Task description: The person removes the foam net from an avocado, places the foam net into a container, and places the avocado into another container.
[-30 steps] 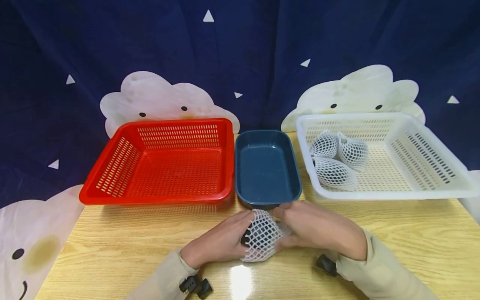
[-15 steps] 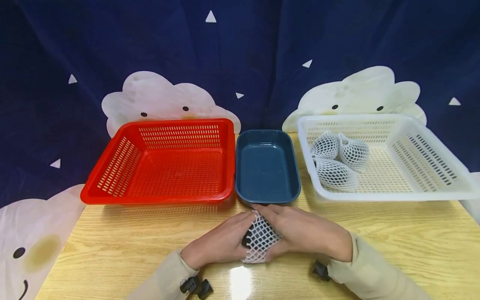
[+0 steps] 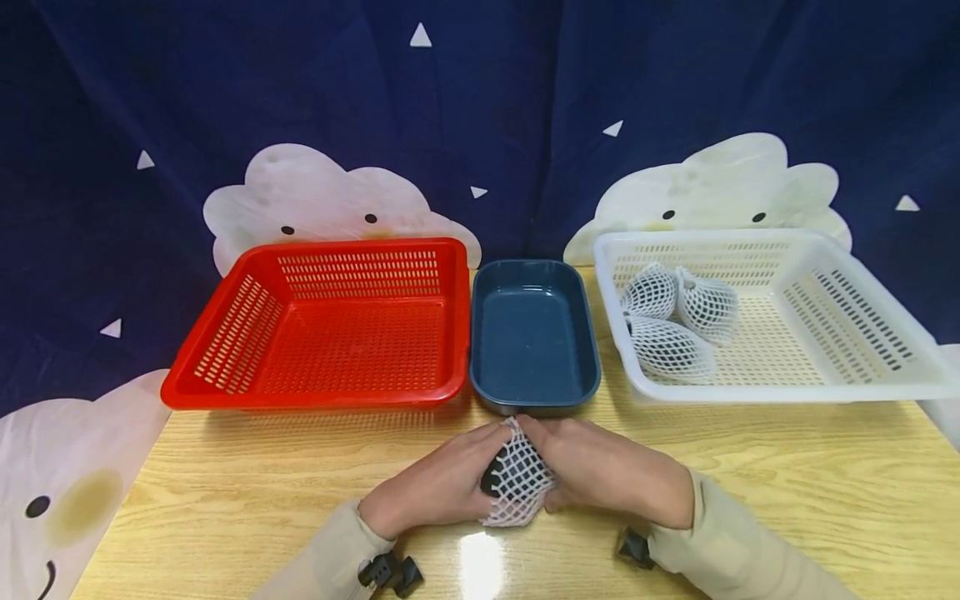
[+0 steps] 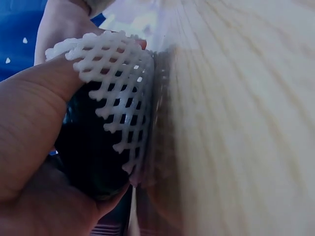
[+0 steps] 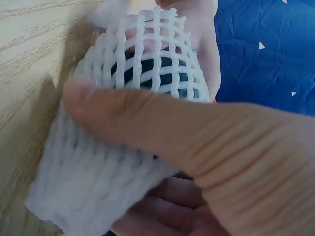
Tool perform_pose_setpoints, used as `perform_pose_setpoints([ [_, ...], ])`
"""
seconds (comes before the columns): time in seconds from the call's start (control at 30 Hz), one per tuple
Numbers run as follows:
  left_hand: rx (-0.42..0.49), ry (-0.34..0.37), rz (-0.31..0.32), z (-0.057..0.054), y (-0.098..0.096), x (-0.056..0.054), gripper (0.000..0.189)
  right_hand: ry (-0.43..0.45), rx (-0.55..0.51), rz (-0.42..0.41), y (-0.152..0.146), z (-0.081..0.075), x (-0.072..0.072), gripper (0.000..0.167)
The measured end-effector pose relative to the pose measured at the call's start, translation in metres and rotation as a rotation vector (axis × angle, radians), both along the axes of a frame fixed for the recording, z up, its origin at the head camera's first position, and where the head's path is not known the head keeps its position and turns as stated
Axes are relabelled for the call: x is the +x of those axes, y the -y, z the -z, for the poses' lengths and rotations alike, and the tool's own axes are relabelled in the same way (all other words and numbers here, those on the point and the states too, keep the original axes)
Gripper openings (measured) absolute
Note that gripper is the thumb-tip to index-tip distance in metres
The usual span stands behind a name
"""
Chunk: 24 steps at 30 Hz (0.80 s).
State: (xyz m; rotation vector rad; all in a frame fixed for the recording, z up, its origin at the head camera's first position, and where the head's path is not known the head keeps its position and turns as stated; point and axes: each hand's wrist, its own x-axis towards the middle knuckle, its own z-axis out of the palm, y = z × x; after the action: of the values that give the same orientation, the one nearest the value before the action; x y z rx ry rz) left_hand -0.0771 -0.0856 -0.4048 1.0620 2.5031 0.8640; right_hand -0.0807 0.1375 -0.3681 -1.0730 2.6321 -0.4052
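Observation:
In front of the dark blue tray, my left hand (image 3: 438, 482) grips a dark, smooth, rounded object (image 4: 88, 142) from its left side. A white foam fruit net (image 3: 522, 477) is stretched over much of that object; its ragged open edge lies by my left thumb and leaves the near end bare. My right hand (image 3: 611, 468) holds the net from the right. Its thumb (image 5: 113, 110) lies across the mesh, and its fingers are partly hidden below. The gathered tail of the net (image 5: 78, 196) sticks out past that thumb. Both hands are close over the wooden table.
A red basket (image 3: 461, 333) stands at the back left, the blue tray (image 3: 592, 350) in the middle. In the white basket (image 3: 795, 390) at the back right, several net-wrapped pieces (image 3: 667, 346) lie at its left end. A patterned curtain (image 3: 517, 125) hangs behind.
My right hand has shifted left along the net, closer to my left hand, and its fingers have closed in over the mesh. The left hand has hardly moved.

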Motion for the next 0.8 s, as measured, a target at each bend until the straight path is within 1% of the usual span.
perform_pose_setpoints([
  [0.13, -0.015, 0.001, -0.003, -0.0012, 0.001, 0.0, 0.073, -0.058, -0.025, -0.026, 0.0001, 0.0013, -0.0011, 0.07],
  [0.23, -0.019, -0.011, -0.002, -0.0017, 0.0015, -0.0001, 0.07, -0.097, -0.048, -0.045, -0.0001, 0.0023, -0.0017, 0.056],
  [0.33, -0.022, -0.022, -0.003, -0.0021, 0.0018, -0.0005, 0.067, -0.122, -0.057, -0.056, -0.0005, 0.0028, -0.0024, 0.045],
  [0.47, -0.037, -0.031, -0.009, -0.0031, 0.0026, -0.0003, 0.067, -0.144, -0.052, -0.069, -0.001, 0.0026, -0.0029, 0.047],
  [0.6, -0.054, -0.03, -0.018, -0.0053, 0.0051, -0.0001, 0.068, -0.145, -0.043, -0.072, -0.0014, 0.0025, -0.0031, 0.045],
  [0.8, -0.044, -0.049, -0.023, -0.0087, 0.0086, -0.0026, 0.061, -0.147, -0.034, -0.084, -0.0026, 0.0032, -0.0038, 0.042],
])
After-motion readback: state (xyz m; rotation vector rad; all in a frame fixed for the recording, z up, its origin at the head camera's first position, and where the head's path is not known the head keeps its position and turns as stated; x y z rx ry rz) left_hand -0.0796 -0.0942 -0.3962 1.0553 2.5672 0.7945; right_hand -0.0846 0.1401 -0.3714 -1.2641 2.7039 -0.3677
